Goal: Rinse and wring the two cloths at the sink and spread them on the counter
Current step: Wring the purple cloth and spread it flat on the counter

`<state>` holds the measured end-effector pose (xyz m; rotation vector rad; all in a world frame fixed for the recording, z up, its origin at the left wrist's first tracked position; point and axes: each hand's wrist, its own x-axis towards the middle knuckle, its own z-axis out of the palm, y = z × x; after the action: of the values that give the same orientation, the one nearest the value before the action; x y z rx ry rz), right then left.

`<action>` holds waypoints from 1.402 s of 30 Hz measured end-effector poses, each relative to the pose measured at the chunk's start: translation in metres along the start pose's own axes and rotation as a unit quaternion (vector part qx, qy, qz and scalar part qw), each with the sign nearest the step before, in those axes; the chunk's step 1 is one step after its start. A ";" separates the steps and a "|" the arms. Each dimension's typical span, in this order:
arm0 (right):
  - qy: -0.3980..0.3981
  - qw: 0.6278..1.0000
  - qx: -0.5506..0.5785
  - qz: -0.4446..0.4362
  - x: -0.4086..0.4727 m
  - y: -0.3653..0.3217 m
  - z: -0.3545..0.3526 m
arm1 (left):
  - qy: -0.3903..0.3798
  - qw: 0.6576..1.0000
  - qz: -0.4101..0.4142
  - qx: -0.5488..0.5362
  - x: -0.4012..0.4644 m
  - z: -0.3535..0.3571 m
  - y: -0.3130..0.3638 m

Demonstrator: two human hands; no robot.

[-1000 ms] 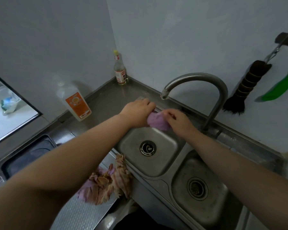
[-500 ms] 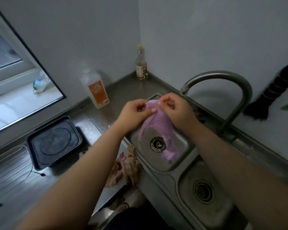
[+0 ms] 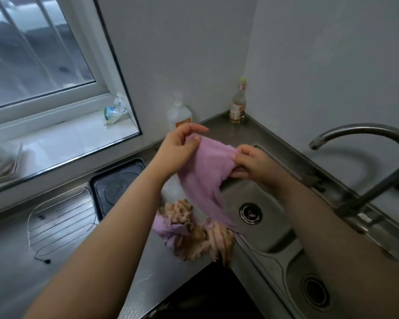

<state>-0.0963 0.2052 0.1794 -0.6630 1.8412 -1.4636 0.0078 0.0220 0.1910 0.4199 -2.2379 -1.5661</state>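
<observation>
A purple cloth [image 3: 205,178] hangs stretched between my two hands above the left edge of the sink's left basin [image 3: 258,231]. My left hand [image 3: 179,150] pinches its upper left corner with thumb and fingers. My right hand [image 3: 251,162] grips its upper right edge. The cloth's tail droops down toward the counter. A second cloth [image 3: 194,231], striped brown and cream with a purple side, lies crumpled on the steel counter [image 3: 83,261] right beside the basin. The curved tap [image 3: 366,143] stands at the right, with no water visible.
A black induction hob [image 3: 115,185] sits left of the sink, a ribbed drain area [image 3: 60,222] further left. A soap bottle [image 3: 179,117] and a sauce bottle [image 3: 238,104] stand against the back wall. A second basin [image 3: 316,293] lies at lower right. A window [image 3: 32,54] is at upper left.
The bunched purple cloth was lifted from over the basin, unfolded, and carried left toward the counter. My hands have moved apart, stretching it. The view has swung left.
</observation>
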 end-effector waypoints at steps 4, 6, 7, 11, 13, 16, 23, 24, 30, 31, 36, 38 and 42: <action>0.071 0.992 -0.022 -0.100 0.009 -0.015 0.042 | 0.004 0.985 -0.024 0.170 -0.010 -0.044 -0.020; 0.053 0.989 -0.024 -0.133 0.013 -0.025 0.065 | 0.007 0.970 -0.025 0.242 -0.015 -0.059 -0.031; 0.026 0.988 -0.029 -0.147 0.016 -0.031 0.078 | 0.010 0.975 -0.023 0.221 -0.019 -0.066 -0.036; -0.067 0.976 -0.106 -0.179 0.033 -0.042 0.121 | -0.054 0.993 -0.077 -0.070 -0.040 -0.081 -0.034; -0.070 0.975 -0.104 -0.182 0.041 -0.043 0.136 | -0.052 0.996 -0.068 -0.028 -0.044 -0.090 -0.029; -0.047 0.987 -0.051 -0.142 0.046 -0.043 0.158 | 0.005 0.991 -0.064 0.116 -0.038 -0.110 -0.035; -0.110 0.960 -0.254 -0.033 0.064 -0.029 0.184 | 0.183 0.972 -0.024 0.144 -0.036 -0.141 -0.048; -0.139 0.949 -0.284 0.003 0.068 -0.022 0.182 | 0.217 0.968 -0.025 0.125 -0.036 -0.148 -0.049; -0.131 0.916 -0.373 0.072 0.079 0.015 0.159 | 0.351 0.918 -0.071 0.171 -0.043 -0.205 -0.072; -0.137 0.912 -0.381 0.073 0.081 0.016 0.156 | 0.354 0.908 -0.087 0.206 -0.046 -0.209 -0.076; -0.110 0.875 -0.471 0.007 0.090 -0.001 0.155 | 0.385 0.899 -0.147 0.150 -0.048 -0.214 -0.093; -0.077 0.877 -0.474 -0.030 0.093 -0.009 0.153 | 0.398 0.903 -0.153 0.051 -0.048 -0.217 -0.099; -0.128 0.944 -0.297 -0.060 0.097 -0.023 0.152 | 0.422 0.885 -0.181 -0.075 -0.052 -0.225 -0.109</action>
<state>-0.0409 0.0327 0.1629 -1.2107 2.0579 -0.8178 0.1619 -0.1780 0.1514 1.2498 -1.3986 -1.3174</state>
